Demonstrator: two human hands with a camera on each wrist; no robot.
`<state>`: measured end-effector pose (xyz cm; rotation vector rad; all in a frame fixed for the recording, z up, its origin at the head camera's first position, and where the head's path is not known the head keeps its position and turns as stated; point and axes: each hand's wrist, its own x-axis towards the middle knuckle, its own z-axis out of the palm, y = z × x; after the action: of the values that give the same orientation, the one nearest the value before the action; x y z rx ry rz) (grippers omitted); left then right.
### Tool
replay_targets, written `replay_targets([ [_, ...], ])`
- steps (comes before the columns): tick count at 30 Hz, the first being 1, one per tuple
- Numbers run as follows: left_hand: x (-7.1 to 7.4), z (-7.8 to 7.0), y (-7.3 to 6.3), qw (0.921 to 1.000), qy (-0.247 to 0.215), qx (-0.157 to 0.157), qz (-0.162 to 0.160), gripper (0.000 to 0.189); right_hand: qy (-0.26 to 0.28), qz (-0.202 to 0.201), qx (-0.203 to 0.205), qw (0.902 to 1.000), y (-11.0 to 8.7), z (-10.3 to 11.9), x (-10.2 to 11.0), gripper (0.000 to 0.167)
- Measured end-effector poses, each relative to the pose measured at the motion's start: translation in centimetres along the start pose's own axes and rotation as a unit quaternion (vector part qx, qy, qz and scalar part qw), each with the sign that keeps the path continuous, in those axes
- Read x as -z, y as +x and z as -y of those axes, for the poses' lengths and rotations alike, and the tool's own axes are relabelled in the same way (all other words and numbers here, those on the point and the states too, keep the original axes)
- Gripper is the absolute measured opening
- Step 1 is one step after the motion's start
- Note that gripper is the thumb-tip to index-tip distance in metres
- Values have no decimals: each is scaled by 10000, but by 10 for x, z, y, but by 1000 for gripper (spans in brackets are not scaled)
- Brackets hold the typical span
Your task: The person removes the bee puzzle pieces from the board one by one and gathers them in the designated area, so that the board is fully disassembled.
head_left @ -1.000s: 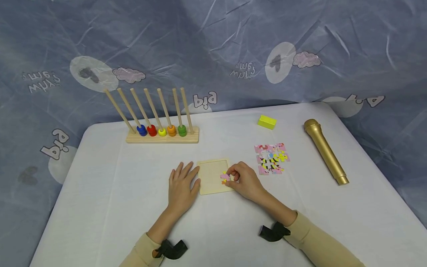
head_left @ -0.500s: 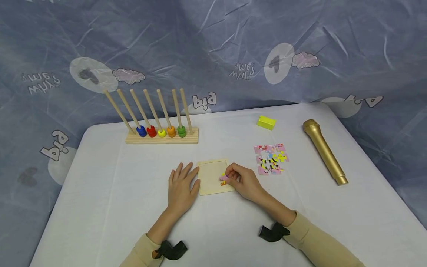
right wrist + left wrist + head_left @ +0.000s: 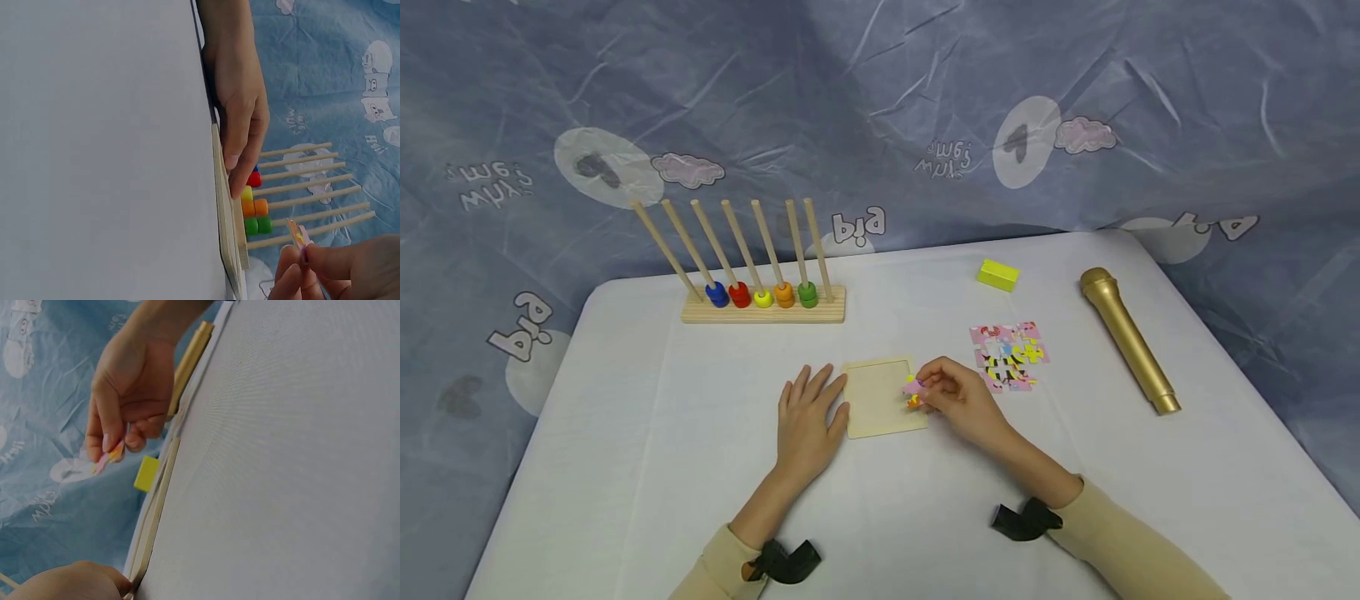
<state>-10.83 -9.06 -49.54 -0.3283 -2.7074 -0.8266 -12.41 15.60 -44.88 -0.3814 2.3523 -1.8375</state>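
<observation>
A pink and yellow puzzle piece is pinched between the thumb and fingers of my right hand. In the left wrist view, that puzzle piece hangs above the table, apart from the board. Below it lies a square wooden puzzle board with a raised rim and a bare inside. My left hand lies flat, fingers spread, its fingertips touching the board's left edge. To the right of my right hand, several more puzzle pieces lie loosely fitted together, with gaps among them.
At the back left stands a wooden bead rack with upright pegs and coloured beads. A yellow block lies at the back right. A gold toy microphone rests near the table's right side. Behind hangs a grey-blue printed cloth.
My right hand has lifted the puzzle piece off the board and drawn slightly up and to the right, tilting the piece. The left hand stays in place.
</observation>
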Motion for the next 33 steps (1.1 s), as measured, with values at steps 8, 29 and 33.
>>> replay_targets([
  [8,1,-1,0,10000,-43,-23,-35,40,-208,-651,-59,9976,-16,-9,50,18],
  [29,0,0,-1,10000,-72,-34,3,40,-924,-2424,-889,9617,-43,-39,143,25],
  [33,0,-1,-1,10000,-84,-18,13,40,-1222,-2390,-951,9586,-43,-44,144,26],
])
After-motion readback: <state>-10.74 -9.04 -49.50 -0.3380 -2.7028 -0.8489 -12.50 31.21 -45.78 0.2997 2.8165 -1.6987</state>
